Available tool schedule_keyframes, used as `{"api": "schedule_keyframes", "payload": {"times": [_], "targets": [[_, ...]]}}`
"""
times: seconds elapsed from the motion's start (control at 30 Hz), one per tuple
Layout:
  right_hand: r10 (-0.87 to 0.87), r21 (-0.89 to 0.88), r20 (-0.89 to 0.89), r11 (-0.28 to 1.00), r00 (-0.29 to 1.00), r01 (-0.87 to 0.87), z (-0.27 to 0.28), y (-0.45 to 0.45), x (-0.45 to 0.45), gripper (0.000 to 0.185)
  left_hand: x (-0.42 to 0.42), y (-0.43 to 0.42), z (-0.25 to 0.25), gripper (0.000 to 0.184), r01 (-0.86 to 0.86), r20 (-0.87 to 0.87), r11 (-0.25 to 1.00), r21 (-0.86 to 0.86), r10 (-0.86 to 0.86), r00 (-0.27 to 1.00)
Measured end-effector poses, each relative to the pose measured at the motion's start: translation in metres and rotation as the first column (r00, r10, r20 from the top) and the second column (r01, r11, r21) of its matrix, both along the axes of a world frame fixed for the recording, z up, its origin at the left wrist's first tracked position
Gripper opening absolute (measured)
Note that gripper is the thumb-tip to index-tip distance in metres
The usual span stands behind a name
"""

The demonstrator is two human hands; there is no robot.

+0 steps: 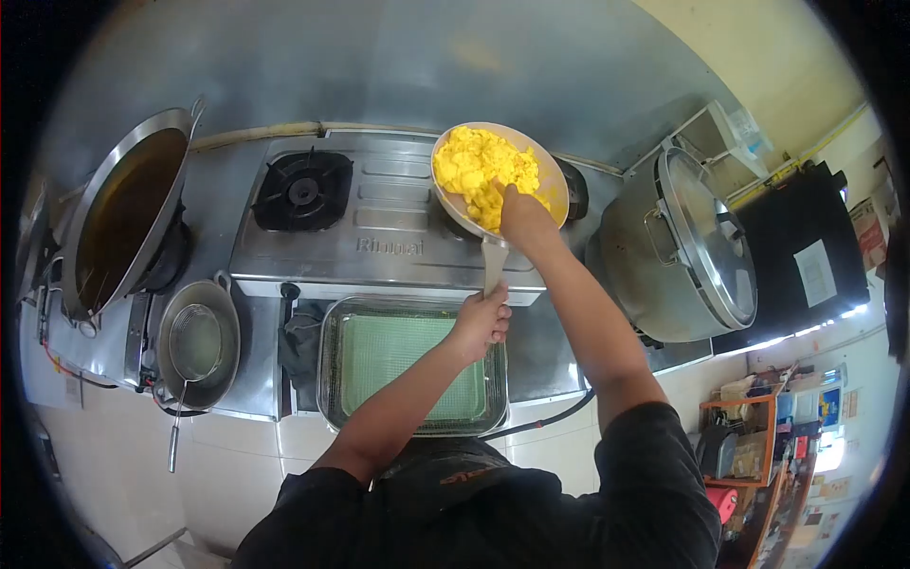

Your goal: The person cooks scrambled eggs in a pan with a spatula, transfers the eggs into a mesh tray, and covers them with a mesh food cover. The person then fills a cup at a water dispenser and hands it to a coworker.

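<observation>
My left hand (481, 324) is wrapped round the pale handle (495, 264) of a frying pan (553, 171). The pan sits over the right burner of the steel stove, and a heap of yellow scrambled egg (485, 161) fills much of it. Reaching over the pan's near right side, my right hand (527, 220) is closed, with its fingertips at the edge of the egg. Whatever it holds, if anything, is hidden behind the hand and the egg.
The two-burner stove (391, 248) has a bare left burner (303, 192). A wok of dark liquid (133, 199) and a smaller pan with a strainer (197, 341) stand left. Right is a large lidded pot (630, 247). A green-lined wire tray (398, 356) lies in front.
</observation>
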State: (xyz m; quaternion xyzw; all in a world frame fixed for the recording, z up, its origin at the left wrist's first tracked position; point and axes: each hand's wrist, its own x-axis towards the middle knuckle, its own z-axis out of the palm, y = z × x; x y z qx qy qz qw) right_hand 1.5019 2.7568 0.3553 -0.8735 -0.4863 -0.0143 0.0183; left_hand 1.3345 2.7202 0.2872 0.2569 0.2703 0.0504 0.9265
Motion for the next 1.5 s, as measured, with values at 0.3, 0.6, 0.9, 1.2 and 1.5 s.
{"api": "schedule_keyframes", "payload": {"times": [0.3,0.6,0.9,1.2,1.5], "targets": [[0.108,-0.337,0.210,0.941,0.972,-0.032,0.132,-0.029,0.040,0.033,-0.001,0.006,0.004,0.029,0.007,-0.034,0.997,0.073,-0.004,0.999],[-0.071,-0.613,-0.075,0.790,0.995,0.011,0.043,0.006,0.169,0.026,-0.001,0.009,-0.001,0.026,0.072,-0.083,0.940,0.333,-0.046,0.995],[0.476,-0.066,-0.054,0.876,0.878,-0.478,0.055,-0.012,0.149,0.029,-0.007,0.018,0.005,0.023,0.102,-0.085,0.952,0.289,-0.081,0.993],[0.303,-0.385,0.130,0.893,0.944,-0.233,0.061,-0.037,-0.013,0.053,-0.006,0.018,0.006,0.025,0.097,-0.117,0.958,0.270,-0.068,0.991],[0.274,-0.644,0.109,0.751,0.955,-0.142,0.180,-0.057,-0.009,0.051,-0.006,0.018,0.003,0.023,0.071,-0.044,0.962,0.264,-0.061,0.997]]}}
